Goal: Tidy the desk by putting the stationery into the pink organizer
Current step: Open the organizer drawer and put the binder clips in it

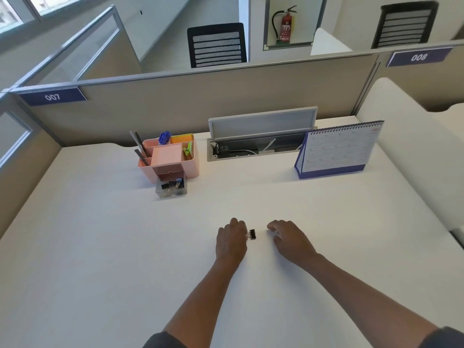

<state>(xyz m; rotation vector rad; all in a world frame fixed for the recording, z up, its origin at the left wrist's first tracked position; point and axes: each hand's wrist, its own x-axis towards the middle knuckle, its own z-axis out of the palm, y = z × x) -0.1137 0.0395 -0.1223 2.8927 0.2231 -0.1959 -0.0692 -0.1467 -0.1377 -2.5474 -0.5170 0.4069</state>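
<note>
A small black binder clip (252, 234) lies on the white desk (100, 247) between my two hands. My left hand (231, 241) pinches the clip's wire handles with curled fingers. My right hand (288, 238) rests on the desk just right of the clip, fingers loosely bent, holding nothing. The pink organizer (170, 156) stands at the back left, holding rulers, blue pens, sticky notes and a green clip. Its clear drawer (171, 187) is pulled out in front and holds several black binder clips.
A blue desk calendar (336, 151) stands at the back right. An open cable tray with a raised lid (261, 136) sits in the desk behind the middle. Beige partition walls (175, 101) bound the desk at the back and left.
</note>
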